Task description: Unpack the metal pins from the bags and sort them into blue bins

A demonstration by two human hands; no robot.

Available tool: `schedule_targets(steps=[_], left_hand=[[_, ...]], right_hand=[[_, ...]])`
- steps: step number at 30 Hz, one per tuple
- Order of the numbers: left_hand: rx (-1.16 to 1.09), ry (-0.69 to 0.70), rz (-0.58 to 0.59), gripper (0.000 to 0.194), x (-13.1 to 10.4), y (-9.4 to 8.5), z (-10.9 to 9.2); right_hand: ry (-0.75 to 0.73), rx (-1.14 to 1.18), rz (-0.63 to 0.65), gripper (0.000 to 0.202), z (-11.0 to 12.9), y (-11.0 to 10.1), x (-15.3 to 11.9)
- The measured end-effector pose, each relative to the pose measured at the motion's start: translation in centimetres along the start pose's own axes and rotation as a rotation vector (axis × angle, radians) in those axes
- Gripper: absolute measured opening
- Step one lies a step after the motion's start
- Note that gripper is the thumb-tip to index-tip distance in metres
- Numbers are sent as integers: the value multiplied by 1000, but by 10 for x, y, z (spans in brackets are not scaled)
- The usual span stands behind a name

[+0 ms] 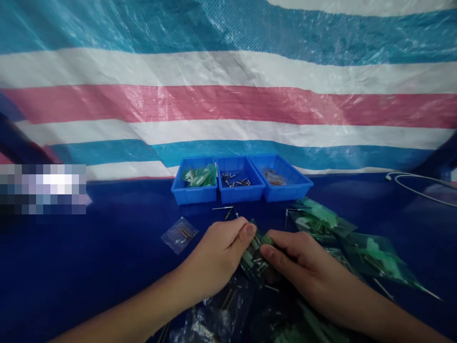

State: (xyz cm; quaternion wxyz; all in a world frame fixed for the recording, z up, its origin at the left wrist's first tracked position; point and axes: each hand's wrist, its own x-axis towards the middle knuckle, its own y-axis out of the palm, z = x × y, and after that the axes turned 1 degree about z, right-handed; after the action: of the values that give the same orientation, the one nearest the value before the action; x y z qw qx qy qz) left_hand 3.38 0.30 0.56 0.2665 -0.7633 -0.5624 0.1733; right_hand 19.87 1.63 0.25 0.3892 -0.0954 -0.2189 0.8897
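Between my two hands is a small clear plastic bag [254,261] with green pieces and metal rivets or pins inside. My left hand [228,252] is closed on its left edge, thumb on top. Pinching the bag's right side is my right hand [303,262], thumb and forefinger pressed together. Just beyond my left hand a few loose rivets [228,212] lie on the blue table. Below my hands are more clear bags with screws [226,305], partly hidden by my left forearm.
Three blue bins [240,190] stand side by side at the back, holding green bags, loose rivets and clear bags. Filled green bags [378,257] lie at right. A small bag of screws [179,235] lies at left. A white cable [417,190] is at far right.
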Motion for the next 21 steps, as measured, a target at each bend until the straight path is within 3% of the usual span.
schedule_targets(steps=[21], left_hand=[[67, 31, -49, 41, -1, 2, 0]], right_hand=[[-20, -55, -35, 33, 1, 1, 0]])
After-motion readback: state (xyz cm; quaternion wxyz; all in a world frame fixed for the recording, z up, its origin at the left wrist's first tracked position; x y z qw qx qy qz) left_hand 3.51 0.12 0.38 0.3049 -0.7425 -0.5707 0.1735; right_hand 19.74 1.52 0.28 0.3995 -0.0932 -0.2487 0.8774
